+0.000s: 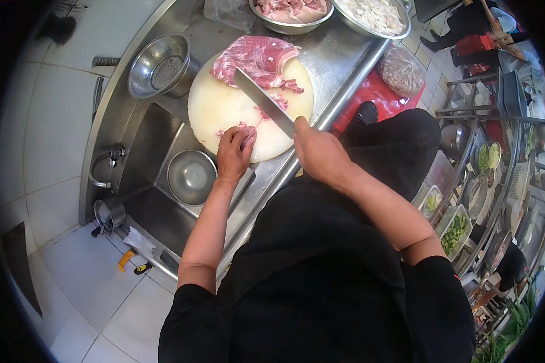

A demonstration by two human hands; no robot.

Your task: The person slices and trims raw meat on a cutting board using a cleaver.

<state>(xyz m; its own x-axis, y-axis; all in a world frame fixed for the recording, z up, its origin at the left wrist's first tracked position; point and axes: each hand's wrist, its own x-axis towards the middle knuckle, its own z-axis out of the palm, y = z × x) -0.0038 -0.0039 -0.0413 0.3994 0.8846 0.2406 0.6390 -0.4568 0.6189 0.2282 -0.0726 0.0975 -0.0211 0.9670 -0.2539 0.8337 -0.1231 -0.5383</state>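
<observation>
My right hand (317, 149) grips the handle of a broad-bladed knife (265, 103), whose blade points up and left over a round white cutting board (218, 106). At the board's lower edge, my left hand (234, 152) is closed on a small piece of raw meat (248, 136). Small meat trimmings (279, 102) lie on the board, partly hidden by the blade. A large slab of raw meat (256, 59) rests across the top of the board, beyond the blade's tip.
Left of the board stands a perforated metal bowl (160, 68). A sink basin (145, 168) holds a metal bowl (191, 177). Bowls of meat (293, 29) and pale strips (372, 16) stand at the top. A bagged mass (400, 72) sits right, on red plastic; racks and people are beyond.
</observation>
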